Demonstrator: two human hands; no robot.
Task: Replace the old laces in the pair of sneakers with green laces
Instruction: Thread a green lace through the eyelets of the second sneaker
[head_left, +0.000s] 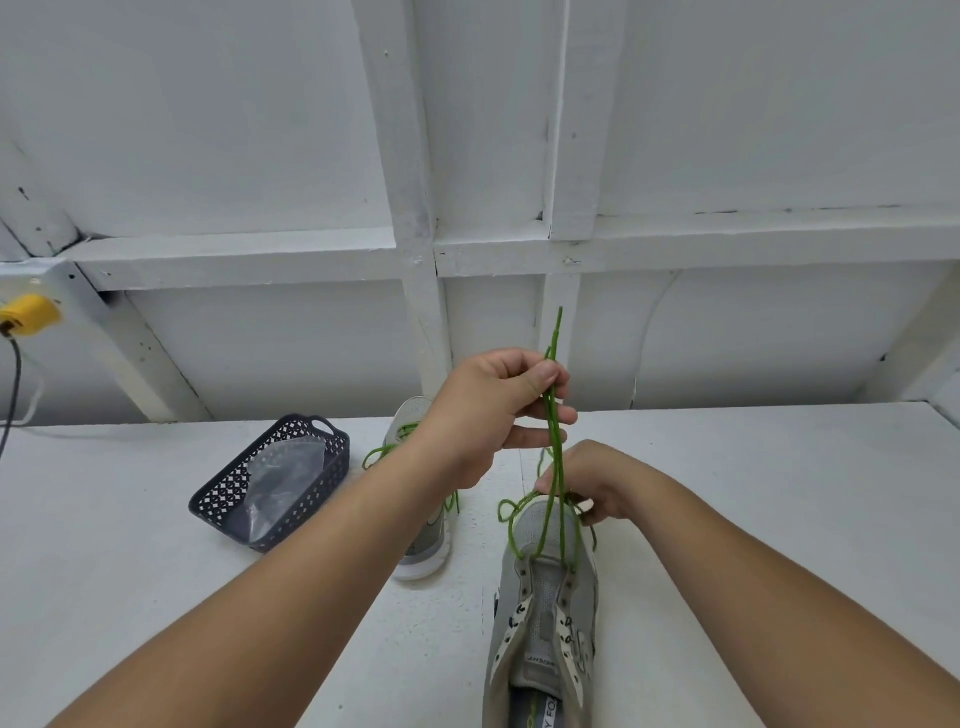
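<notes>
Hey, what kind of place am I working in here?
Probably a workshop or utility room: a bare white table against a painted timber-framed wall, with a yellow plug in a wall outlet.

Two bare arms reach over a white tabletop (156, 519). The left hand (485, 410) pinches both strands of a thin green lace (555, 441), raised above a grey mesh sneaker (545, 597) whose toe the right hand (592, 483) holds. A second grey sneaker (428, 540), green-laced, lies beside a dark lattice plastic basket (228, 493).
</notes>
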